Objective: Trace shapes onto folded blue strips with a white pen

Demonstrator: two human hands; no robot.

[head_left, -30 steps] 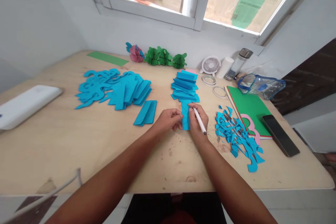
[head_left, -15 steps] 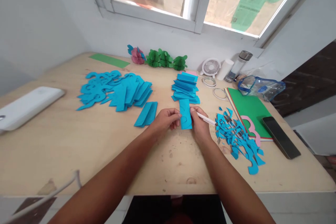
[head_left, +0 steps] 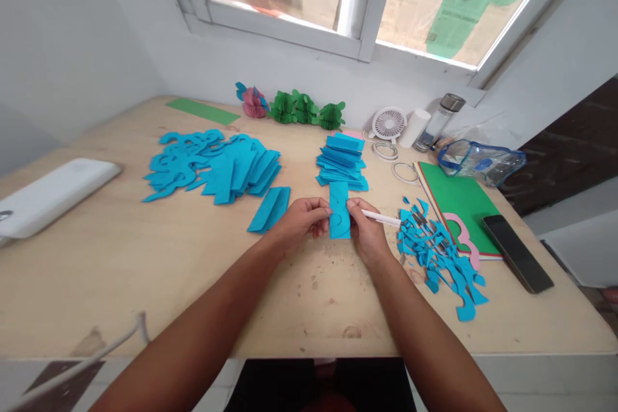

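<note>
A blue folded paper strip with a curved line drawn on it stands between my two hands over the table. My left hand pinches its left edge between thumb and fingers. My right hand is closed at the right edge, thumb on the paper, and also holds a slim white pen that points right towards the scraps. Just beyond lies a stack of blue folded strips. Two or so more blue strips rest left of my left hand.
At left lie blue cut-out curved shapes and a white device. On the right are blue scraps, a phone, green paper and a pink cut-out. A fan and bottle stand behind.
The blue strip has turned slightly and shows more of its drawn curve. The pen has tilted a little closer to level; both hands have barely shifted.
</note>
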